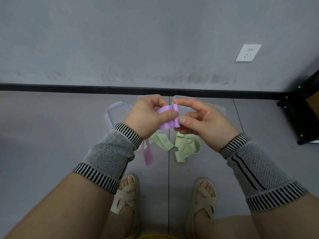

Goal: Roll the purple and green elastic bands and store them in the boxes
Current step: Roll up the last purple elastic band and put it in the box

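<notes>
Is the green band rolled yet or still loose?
Still loose. The green band lies crumpled on the floor, untouched; both the left hand and right hand hold the purple band.

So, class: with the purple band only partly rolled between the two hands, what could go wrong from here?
1. The short roll on the purple elastic band could spring open if the right hand or left hand loosens its grip.
2. Its loose tail hangs toward the crumpled pale green elastic band and might tangle.

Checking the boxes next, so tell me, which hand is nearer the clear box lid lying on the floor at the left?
Left. The left hand, pinching the purple band, partly overlaps the clear lid in this view; the right hand pinches the roll further right.
</notes>
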`<action>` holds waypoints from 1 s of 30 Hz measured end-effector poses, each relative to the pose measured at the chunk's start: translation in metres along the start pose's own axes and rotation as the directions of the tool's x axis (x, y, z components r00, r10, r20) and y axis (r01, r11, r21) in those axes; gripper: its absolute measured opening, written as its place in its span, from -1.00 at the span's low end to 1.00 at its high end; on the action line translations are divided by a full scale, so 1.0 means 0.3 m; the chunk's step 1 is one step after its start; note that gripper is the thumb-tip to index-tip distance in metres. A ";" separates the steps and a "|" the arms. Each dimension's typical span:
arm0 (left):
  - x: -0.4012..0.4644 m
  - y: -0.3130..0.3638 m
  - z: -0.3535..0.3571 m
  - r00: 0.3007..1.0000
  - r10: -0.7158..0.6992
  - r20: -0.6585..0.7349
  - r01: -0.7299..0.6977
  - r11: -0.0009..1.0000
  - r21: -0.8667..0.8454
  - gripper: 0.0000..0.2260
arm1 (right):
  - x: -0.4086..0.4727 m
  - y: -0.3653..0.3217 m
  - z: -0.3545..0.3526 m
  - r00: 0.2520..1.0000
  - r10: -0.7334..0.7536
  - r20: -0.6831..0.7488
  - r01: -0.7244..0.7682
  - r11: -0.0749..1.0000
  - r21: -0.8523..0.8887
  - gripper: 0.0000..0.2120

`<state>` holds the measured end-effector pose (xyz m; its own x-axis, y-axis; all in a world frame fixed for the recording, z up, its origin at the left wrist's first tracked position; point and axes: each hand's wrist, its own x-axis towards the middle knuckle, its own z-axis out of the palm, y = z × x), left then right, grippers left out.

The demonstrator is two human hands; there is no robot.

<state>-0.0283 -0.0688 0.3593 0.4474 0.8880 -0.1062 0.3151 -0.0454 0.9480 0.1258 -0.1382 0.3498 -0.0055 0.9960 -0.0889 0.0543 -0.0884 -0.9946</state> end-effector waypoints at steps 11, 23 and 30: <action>0.002 0.007 0.001 1.000 -0.020 0.009 0.020 1.000 0.019 -0.84 | -0.002 -0.007 -0.008 1.000 0.015 -0.006 -0.014 0.995 0.099 -0.63; 0.004 0.006 0.000 1.000 -0.009 -0.024 0.010 0.998 0.056 -0.73 | 0.010 0.006 0.010 0.996 -0.072 -0.050 0.064 0.989 -0.135 -0.62; -0.001 0.011 -0.014 1.000 -0.014 -0.014 0.014 1.000 0.016 -0.88 | 0.006 -0.001 0.013 0.997 -0.077 -0.018 0.075 0.995 -0.066 -0.62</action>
<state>-0.0310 -0.0673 0.3637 0.4317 0.8947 -0.1150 0.3343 -0.0403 0.9416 0.1219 -0.1366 0.3498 0.0081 0.9999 -0.0112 0.1191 -0.0121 -0.9928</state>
